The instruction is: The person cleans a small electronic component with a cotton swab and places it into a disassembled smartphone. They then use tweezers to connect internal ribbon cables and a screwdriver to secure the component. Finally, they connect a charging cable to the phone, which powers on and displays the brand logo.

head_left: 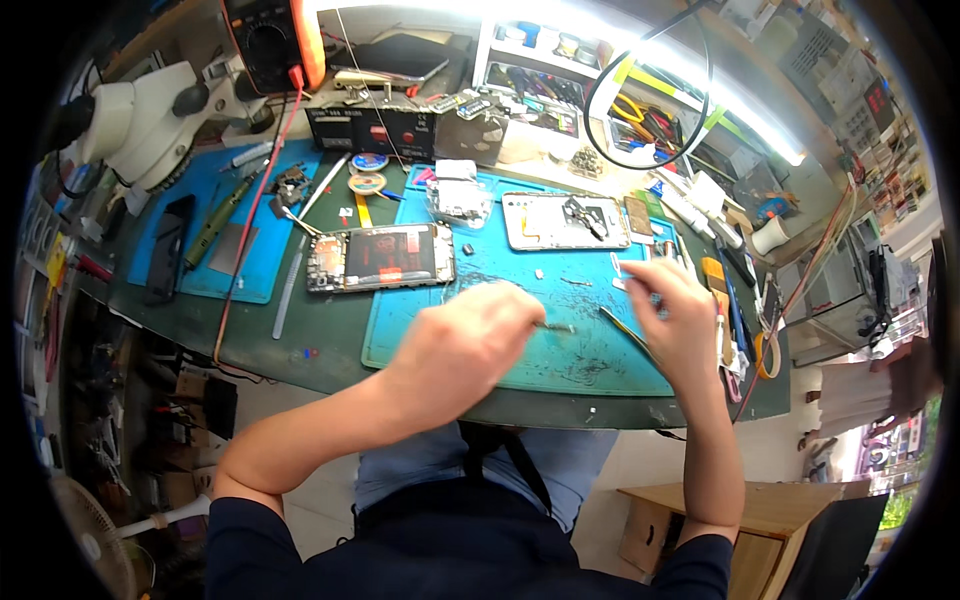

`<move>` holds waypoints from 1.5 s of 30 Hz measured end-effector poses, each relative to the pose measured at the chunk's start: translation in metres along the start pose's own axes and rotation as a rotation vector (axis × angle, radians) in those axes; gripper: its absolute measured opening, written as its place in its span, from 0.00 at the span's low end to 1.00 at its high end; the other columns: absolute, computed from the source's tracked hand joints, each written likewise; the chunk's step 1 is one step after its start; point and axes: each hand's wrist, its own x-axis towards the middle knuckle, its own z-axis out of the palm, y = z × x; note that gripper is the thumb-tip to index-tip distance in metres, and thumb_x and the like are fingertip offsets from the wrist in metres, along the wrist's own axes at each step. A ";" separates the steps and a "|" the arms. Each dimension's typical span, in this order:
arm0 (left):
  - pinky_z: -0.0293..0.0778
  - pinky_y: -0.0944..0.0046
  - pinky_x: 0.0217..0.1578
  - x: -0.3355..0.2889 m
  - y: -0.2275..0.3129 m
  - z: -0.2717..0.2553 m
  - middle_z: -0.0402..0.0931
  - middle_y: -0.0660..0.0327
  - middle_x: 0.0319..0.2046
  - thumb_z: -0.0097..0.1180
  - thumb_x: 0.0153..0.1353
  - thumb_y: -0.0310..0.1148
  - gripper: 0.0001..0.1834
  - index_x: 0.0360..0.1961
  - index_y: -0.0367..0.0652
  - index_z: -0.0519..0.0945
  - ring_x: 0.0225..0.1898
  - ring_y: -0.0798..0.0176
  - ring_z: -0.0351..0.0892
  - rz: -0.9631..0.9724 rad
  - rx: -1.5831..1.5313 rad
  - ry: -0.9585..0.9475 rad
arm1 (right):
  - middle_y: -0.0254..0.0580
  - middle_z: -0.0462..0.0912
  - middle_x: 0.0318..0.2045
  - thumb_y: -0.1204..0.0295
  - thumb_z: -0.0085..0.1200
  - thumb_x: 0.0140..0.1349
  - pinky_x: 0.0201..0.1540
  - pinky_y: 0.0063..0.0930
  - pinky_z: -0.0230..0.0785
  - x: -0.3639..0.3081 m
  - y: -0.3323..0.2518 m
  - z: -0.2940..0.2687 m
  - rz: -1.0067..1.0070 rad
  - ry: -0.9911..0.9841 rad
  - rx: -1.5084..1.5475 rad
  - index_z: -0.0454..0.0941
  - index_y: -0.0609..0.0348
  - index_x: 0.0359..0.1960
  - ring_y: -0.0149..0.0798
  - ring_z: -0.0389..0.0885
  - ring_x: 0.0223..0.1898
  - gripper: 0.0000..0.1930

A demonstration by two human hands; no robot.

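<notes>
Bare hands: two, left hand [465,345] and right hand [678,312]. Thin tool [560,328] at left fingertips: one. Tweezers [627,332] near right hand: one pair. Blue mats: two, large mat [470,310] and small mat [262,282]. Opened devices: two, dark-centred device [395,258] and pale device [545,225]. Round spools: two, upper spool [369,161], lower spool [367,183]. Multimeter [268,45]: one. Microscope [145,130]: one. Counter [330,360]: one. Fan [92,545]: one. Smaller pieces: too crowded to count.

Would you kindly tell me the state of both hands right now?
Left hand: closed, pinching a small thin part, too blurred to identify.
Right hand: open, thumb and forefinger apart, near the tweezers.
</notes>
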 end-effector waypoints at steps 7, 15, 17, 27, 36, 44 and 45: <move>0.85 0.70 0.33 0.023 -0.056 -0.090 0.82 0.57 0.45 0.56 0.75 0.23 0.13 0.57 0.29 0.80 0.44 0.65 0.88 -0.572 -0.456 0.205 | 0.43 0.89 0.33 0.60 0.65 0.68 0.41 0.42 0.78 0.074 -0.055 0.106 -0.047 -0.252 -0.108 0.86 0.56 0.38 0.47 0.88 0.36 0.12; 0.85 0.68 0.37 0.046 -0.081 -0.065 0.85 0.52 0.44 0.58 0.74 0.27 0.15 0.58 0.30 0.78 0.40 0.65 0.89 -0.655 -0.686 0.017 | 0.48 0.89 0.34 0.61 0.66 0.66 0.46 0.46 0.78 0.083 -0.067 0.108 0.138 -0.379 0.028 0.86 0.58 0.37 0.51 0.88 0.40 0.12; 0.86 0.68 0.39 0.052 -0.079 -0.054 0.82 0.53 0.47 0.58 0.74 0.28 0.15 0.58 0.31 0.77 0.45 0.64 0.89 -0.710 -0.786 -0.067 | 0.47 0.90 0.35 0.62 0.66 0.66 0.46 0.44 0.78 0.080 -0.061 0.093 0.154 -0.336 0.105 0.87 0.56 0.39 0.50 0.88 0.40 0.11; 0.77 0.73 0.33 0.058 -0.069 -0.020 0.83 0.62 0.41 0.56 0.76 0.28 0.14 0.58 0.35 0.81 0.36 0.74 0.81 -0.797 -0.700 -0.323 | 0.37 0.90 0.37 0.72 0.64 0.72 0.33 0.21 0.79 0.063 -0.010 0.044 0.325 -0.106 0.844 0.85 0.65 0.49 0.28 0.89 0.37 0.10; 0.81 0.69 0.38 0.045 -0.063 -0.020 0.82 0.62 0.48 0.62 0.73 0.28 0.17 0.60 0.36 0.80 0.44 0.74 0.81 -0.787 -0.938 -0.294 | 0.37 0.90 0.40 0.76 0.61 0.72 0.35 0.19 0.77 0.050 -0.014 0.051 0.359 -0.176 0.924 0.85 0.64 0.55 0.26 0.88 0.38 0.12; 0.86 0.64 0.41 0.039 -0.057 -0.025 0.83 0.60 0.48 0.62 0.74 0.31 0.17 0.60 0.36 0.79 0.46 0.65 0.87 -0.942 -1.199 -0.378 | 0.36 0.88 0.41 0.78 0.63 0.69 0.40 0.19 0.78 0.039 -0.028 0.062 0.294 -0.227 0.927 0.85 0.65 0.48 0.24 0.86 0.38 0.08; 0.86 0.64 0.41 0.038 -0.057 -0.025 0.83 0.59 0.47 0.62 0.74 0.31 0.17 0.60 0.37 0.79 0.45 0.64 0.87 -0.957 -1.273 -0.388 | 0.36 0.88 0.41 0.79 0.63 0.69 0.40 0.20 0.78 0.038 -0.029 0.063 0.283 -0.226 0.934 0.85 0.65 0.48 0.24 0.85 0.37 0.08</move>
